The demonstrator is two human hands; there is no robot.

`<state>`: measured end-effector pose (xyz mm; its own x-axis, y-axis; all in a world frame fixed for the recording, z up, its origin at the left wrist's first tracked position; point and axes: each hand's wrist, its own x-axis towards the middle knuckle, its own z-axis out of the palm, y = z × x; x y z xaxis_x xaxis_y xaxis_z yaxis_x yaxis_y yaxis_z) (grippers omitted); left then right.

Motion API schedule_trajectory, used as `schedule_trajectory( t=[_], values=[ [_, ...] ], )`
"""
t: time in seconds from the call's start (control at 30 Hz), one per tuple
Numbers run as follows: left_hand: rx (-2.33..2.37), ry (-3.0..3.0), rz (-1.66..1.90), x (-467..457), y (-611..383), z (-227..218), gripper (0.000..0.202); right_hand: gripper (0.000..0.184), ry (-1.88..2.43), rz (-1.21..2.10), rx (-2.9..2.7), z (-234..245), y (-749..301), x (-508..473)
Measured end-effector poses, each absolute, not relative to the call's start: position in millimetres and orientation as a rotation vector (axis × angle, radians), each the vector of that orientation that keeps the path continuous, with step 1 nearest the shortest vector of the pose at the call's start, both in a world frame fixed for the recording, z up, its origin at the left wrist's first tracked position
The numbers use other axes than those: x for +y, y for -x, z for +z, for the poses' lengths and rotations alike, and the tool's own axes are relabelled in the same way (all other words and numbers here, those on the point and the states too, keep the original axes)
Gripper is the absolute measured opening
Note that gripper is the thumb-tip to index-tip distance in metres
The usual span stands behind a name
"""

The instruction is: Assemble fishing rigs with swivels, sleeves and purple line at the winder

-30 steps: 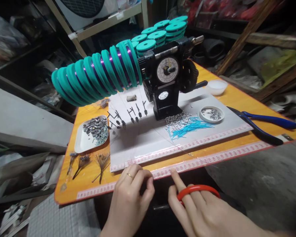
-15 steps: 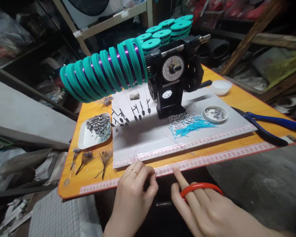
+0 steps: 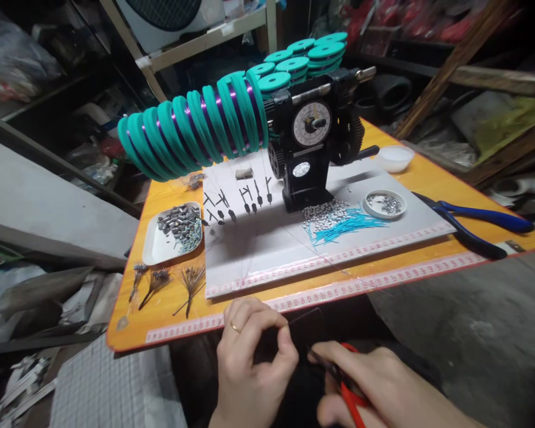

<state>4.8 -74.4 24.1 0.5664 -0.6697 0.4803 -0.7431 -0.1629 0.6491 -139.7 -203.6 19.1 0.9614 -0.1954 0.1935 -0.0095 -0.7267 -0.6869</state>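
Note:
My left hand [image 3: 256,356], a ring on one finger, is at the table's front edge with thumb and index finger pinched together. From the pinch a thin line [image 3: 310,314] runs out to the right. Lower right, my right hand [image 3: 370,380] is closed around red-handled scissors [image 3: 350,398], whose dark blades point up and left toward my left hand, apart from it. The blade tips are partly hidden by my fingers. Beyond my hands, a white board [image 3: 267,261] carries blue strips [image 3: 345,229] and small pale beads [image 3: 323,214].
A black winding machine [image 3: 310,154] holds a row of teal spools [image 3: 191,131], with several weights [image 3: 247,208] hanging below. Dark pieces fill a white tray [image 3: 154,244] at left. Right are a round dish [image 3: 368,208] and blue-handled pliers [image 3: 485,217]. Pink measuring tape [image 3: 182,330] follows the front edge.
My right hand has drawn down from the table edge. Its extended index finger has folded in, and the scissors have swung so their blades show. My left hand has shifted slightly right and down.

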Motion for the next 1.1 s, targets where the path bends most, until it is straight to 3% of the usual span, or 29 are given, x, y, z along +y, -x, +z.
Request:
schedule_trajectory(
  t=[0.17,0.23,0.3,0.63,0.97,1.1],
  values=[
    [-1.089,-1.831,0.175,-72,7,21,0.02,0.011,2.081,0.103,0.345,12,129,-191],
    [-1.092,-1.846,0.183,-71,8,19,0.021,0.015,2.06,0.184,0.359,14,126,-192],
    [-1.095,-1.865,0.188,-70,8,18,0.02,0.02,2.078,0.209,0.367,16,125,-193],
    [-1.111,-1.9,0.232,-64,9,18,0.019,0.007,1.92,0.299,0.347,16,129,-191],
    [-1.137,-1.925,0.259,-60,9,20,0.02,0.006,1.958,0.322,0.372,19,124,-193],
    [-1.131,-1.96,0.264,-60,10,21,0.02,0.017,1.99,0.363,0.338,17,125,-193]
  ],
)
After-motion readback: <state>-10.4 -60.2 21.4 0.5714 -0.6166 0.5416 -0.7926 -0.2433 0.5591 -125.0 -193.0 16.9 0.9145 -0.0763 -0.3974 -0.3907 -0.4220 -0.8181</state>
